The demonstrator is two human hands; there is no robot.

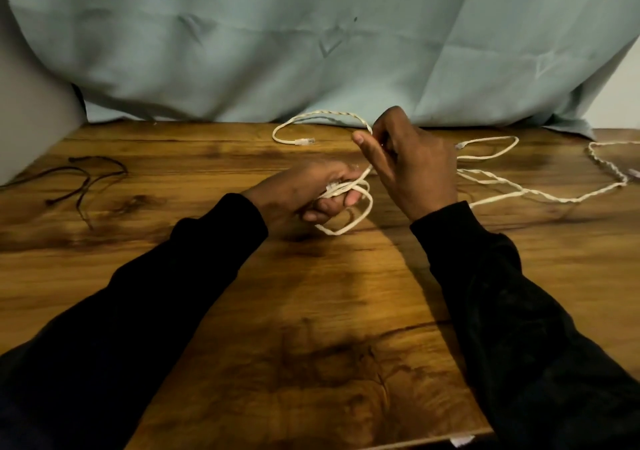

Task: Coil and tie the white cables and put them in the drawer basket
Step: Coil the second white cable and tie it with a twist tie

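**Coiling the first white cable over a wooden table**

Wooden tabletop (311,294) fills the lower frame, with a pale blue-green cloth (311,34) hanging behind it. At centre, the left hand (311,193) is closed around a few gathered loops of white cable (349,204), one loop sagging below the fist to the table. Just above and right of it, the right hand (408,159) pinches the same cable's running length between thumb and fingers, feeding it toward the coil.

To do this well, each new loop should match those already held, with the left grip firm enough that none slip out, and the slack drawn in smoothly so it does not kink.

That free end (304,141) arcs away to the upper centre. More white cable (519,190) sprawls right of the hands, reaching the right edge. Dark cords (83,179), perhaps ties, lie at left. No drawer basket is visible.
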